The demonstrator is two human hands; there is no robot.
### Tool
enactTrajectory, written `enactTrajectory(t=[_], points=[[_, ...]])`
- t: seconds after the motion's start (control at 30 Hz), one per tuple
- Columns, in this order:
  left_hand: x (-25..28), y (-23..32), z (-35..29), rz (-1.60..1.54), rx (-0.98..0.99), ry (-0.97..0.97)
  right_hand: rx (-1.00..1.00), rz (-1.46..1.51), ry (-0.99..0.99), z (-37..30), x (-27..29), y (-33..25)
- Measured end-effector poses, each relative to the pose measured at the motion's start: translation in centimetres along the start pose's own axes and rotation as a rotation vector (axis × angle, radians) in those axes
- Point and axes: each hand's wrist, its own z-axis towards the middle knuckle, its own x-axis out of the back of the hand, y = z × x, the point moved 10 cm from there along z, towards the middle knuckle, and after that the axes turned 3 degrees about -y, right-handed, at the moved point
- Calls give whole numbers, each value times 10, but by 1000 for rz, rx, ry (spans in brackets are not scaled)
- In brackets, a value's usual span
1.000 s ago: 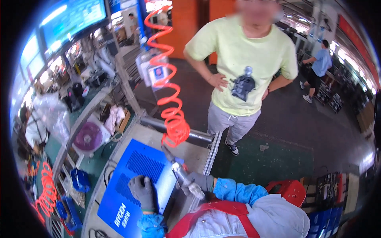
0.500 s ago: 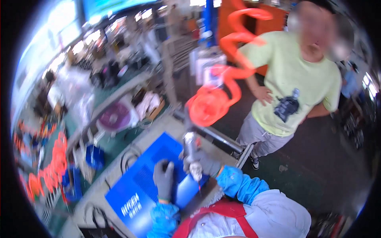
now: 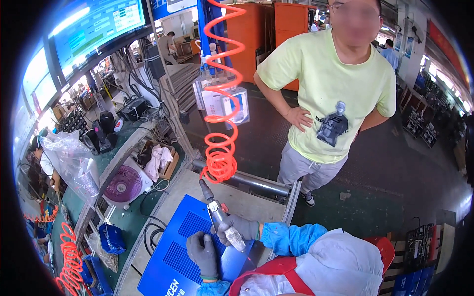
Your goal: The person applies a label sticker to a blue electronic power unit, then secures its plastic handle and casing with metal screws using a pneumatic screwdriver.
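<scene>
A blue metal panel with rows of vent slots point(image 3: 159, 270) lies on the workbench in front of me. My left hand point(image 3: 202, 254), in a grey glove, rests on it with the thumb apart from the fingers; nothing shows in it. My right hand point(image 3: 242, 228), gloved too, is wrapped round a silver air screwdriver point(image 3: 215, 211) above the panel's right side. Its thin bit points down toward the panel's near right edge. From its back end an orange coiled air hose point(image 3: 220, 165) runs upward.
A person in a pale yellow shirt point(image 3: 340, 74) stands beyond the bench, hands on hips. A metal roller point(image 3: 247, 180) borders the bench's far side. To the left are a purple fan point(image 3: 123, 183), a blue bin point(image 3: 112, 238) and black cables point(image 3: 153, 237). A screen point(image 3: 98, 32) hangs upper left.
My view has swung, so the bench sits lower and the screen shows more. The screwdriver has tilted, its back end leaning to the left. The left hand stays on the panel.
</scene>
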Motion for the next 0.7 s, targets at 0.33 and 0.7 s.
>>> enactTrajectory(t=[0.33,0.7], points=[[1,-1,4,-2,-18,-16,14,-94,26,2,-2,-4],[-13,7,-2,-187,81,-267,11,-147,274,-72,-14,29]])
